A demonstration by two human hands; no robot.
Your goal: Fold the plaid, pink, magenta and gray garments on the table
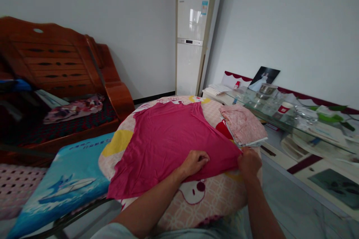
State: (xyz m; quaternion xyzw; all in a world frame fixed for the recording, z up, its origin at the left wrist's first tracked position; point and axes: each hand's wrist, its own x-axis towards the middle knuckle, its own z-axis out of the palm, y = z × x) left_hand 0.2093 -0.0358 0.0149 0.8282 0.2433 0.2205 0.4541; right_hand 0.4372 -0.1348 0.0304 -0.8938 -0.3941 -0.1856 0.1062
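Observation:
A deep pink shirt (174, 134) lies spread over a round surface draped with a patterned cloth (221, 196). My left hand (195, 162) rests on the shirt near its lower edge, fingers loosely curled, with no fabric visible in them. At the right, my right hand (249, 162) grips the shirt's corner between closed fingers, and the cloth stretches taut toward it. Just beyond that hand sits a stack of folded clothes (244, 123), with a pale pink patterned piece on top.
A wooden bench (56, 67) holding clothes stands at the left, near a blue printed cover (75, 179). A glass-topped cabinet (297, 127) on the right carries a cup (284, 108), a photo (264, 78) and papers. A tall white air conditioner (190, 26) occupies the corner.

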